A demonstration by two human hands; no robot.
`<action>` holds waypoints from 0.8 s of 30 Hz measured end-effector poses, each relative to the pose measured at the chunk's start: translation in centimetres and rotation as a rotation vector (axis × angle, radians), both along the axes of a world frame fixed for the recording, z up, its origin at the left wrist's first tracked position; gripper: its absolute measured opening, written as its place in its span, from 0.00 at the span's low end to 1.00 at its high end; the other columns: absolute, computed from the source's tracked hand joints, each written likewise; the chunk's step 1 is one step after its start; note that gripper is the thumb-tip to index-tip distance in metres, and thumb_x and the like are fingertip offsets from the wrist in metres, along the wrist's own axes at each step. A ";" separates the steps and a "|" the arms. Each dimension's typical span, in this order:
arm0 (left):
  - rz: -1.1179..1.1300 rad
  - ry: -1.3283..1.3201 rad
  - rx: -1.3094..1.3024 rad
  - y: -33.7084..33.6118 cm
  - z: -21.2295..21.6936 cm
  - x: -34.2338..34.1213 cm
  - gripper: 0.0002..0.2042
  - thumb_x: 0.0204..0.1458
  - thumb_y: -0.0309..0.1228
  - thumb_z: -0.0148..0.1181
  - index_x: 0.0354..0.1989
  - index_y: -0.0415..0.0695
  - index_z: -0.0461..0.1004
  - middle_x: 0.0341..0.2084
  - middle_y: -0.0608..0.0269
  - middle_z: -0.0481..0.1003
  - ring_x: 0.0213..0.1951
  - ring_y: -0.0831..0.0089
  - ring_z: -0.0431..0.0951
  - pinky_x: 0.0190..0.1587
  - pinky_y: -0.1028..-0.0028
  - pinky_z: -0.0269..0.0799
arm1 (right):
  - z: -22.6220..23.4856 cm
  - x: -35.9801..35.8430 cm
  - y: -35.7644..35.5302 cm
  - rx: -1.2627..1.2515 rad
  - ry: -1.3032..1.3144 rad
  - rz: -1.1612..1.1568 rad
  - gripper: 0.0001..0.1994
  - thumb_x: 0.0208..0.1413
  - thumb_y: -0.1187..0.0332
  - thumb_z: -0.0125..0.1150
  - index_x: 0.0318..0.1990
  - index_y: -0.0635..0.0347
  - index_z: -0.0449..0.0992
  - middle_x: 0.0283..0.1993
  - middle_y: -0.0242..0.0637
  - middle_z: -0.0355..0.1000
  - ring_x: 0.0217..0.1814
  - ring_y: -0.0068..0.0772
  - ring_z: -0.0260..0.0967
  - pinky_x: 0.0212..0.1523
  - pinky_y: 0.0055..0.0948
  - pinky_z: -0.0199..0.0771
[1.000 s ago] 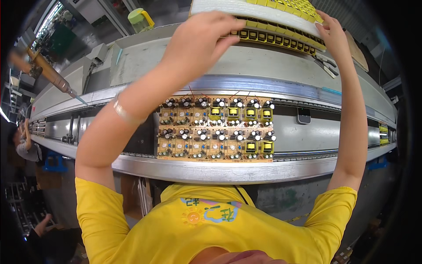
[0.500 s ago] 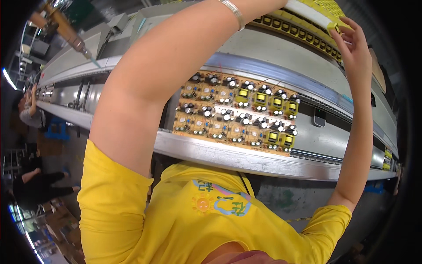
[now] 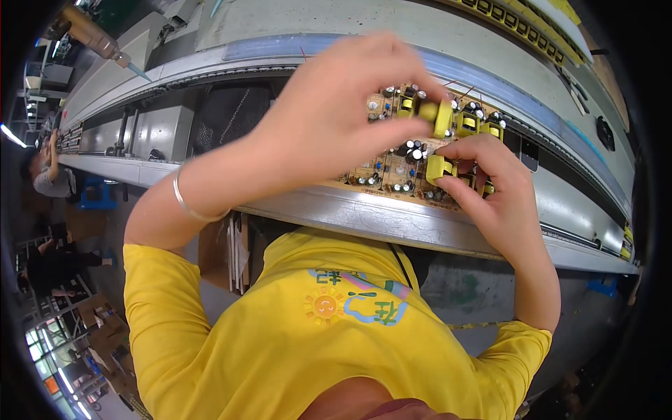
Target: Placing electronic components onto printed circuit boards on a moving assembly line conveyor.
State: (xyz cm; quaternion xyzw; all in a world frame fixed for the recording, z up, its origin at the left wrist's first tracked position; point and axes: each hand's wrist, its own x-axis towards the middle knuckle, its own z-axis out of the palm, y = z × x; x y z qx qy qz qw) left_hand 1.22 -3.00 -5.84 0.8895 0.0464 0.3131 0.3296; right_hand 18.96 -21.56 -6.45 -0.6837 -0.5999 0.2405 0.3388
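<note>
My left hand (image 3: 343, 105), blurred by motion, reaches over the circuit boards (image 3: 420, 199) and pinches a yellow transformer (image 3: 442, 119) between thumb and fingers. Just nearer to me, my right hand (image 3: 500, 185) grips another yellow transformer (image 3: 437, 168), low over the near row. The boards form a joined panel in two rows, carrying black-and-silver capacitors and small blue parts. Yellow-and-black transformers (image 3: 467, 124) stand on the boards at the right of the far row. My hands hide much of the panel, and whether the held transformers touch the boards I cannot tell.
The panel lies between a near metal rail (image 3: 364, 218) and a far rail (image 3: 280, 47). Further transformers (image 3: 518, 28) stand lined up at the back right. A brownish tool with a narrow tip (image 3: 105, 45) hangs at the far left. A person (image 3: 54, 178) works further along the line.
Both hands have come from the transformers at the back right down to the boards. My left hand, out of view before, now shows with a transformer. The view has shifted too.
</note>
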 end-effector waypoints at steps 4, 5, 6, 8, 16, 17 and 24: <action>-0.035 0.140 0.070 -2.1 -1.7 -2.7 0.16 0.48 0.32 0.75 0.46 0.48 0.83 0.37 0.65 0.81 0.41 0.66 0.78 0.48 0.66 0.71 | -0.6 -0.1 -0.2 0.080 -0.065 0.021 0.13 0.51 0.76 0.72 0.44 0.63 0.81 0.39 0.39 0.74 0.38 0.40 0.73 0.38 0.34 0.73; 0.001 0.180 0.042 -2.5 -1.9 -2.8 0.14 0.48 0.33 0.75 0.43 0.48 0.83 0.37 0.66 0.81 0.40 0.66 0.77 0.48 0.66 0.69 | -0.6 -0.2 -0.3 0.091 -0.131 0.037 0.13 0.50 0.76 0.72 0.44 0.63 0.81 0.39 0.40 0.73 0.40 0.41 0.73 0.39 0.36 0.73; 0.035 0.219 0.014 -2.8 -2.0 -2.9 0.12 0.47 0.33 0.75 0.41 0.49 0.83 0.36 0.68 0.81 0.40 0.66 0.77 0.48 0.66 0.68 | -0.6 -0.3 -0.3 0.102 -0.197 0.053 0.12 0.50 0.76 0.72 0.43 0.63 0.80 0.39 0.40 0.73 0.41 0.43 0.73 0.41 0.37 0.74; 0.069 0.259 -0.015 -3.0 -2.3 -2.8 0.11 0.47 0.33 0.75 0.38 0.49 0.83 0.35 0.69 0.81 0.39 0.66 0.76 0.47 0.66 0.66 | -0.5 -0.5 -0.3 0.111 -0.262 0.068 0.12 0.49 0.76 0.72 0.43 0.64 0.80 0.39 0.41 0.73 0.43 0.44 0.73 0.42 0.38 0.74; 0.048 0.260 0.210 -3.5 -2.7 -1.7 0.08 0.46 0.33 0.75 0.33 0.50 0.83 0.31 0.72 0.78 0.37 0.65 0.74 0.43 0.64 0.62 | -0.1 -1.6 -0.1 0.107 -0.418 0.089 0.11 0.47 0.78 0.70 0.40 0.65 0.81 0.38 0.42 0.72 0.43 0.48 0.72 0.43 0.42 0.74; 0.044 0.253 0.218 -3.5 -2.8 -1.4 0.08 0.45 0.32 0.75 0.33 0.50 0.82 0.30 0.72 0.78 0.37 0.65 0.74 0.43 0.64 0.62 | -0.1 -1.6 0.0 0.102 -0.415 0.095 0.11 0.47 0.78 0.70 0.40 0.65 0.81 0.37 0.42 0.71 0.43 0.48 0.72 0.43 0.42 0.74; 0.038 0.274 0.254 -3.8 -2.5 -0.9 0.08 0.44 0.32 0.75 0.32 0.50 0.82 0.30 0.72 0.77 0.36 0.65 0.73 0.42 0.64 0.61 | 0.0 -0.7 -0.4 0.065 -0.362 0.101 0.10 0.46 0.79 0.70 0.38 0.65 0.81 0.36 0.42 0.71 0.41 0.48 0.72 0.43 0.42 0.74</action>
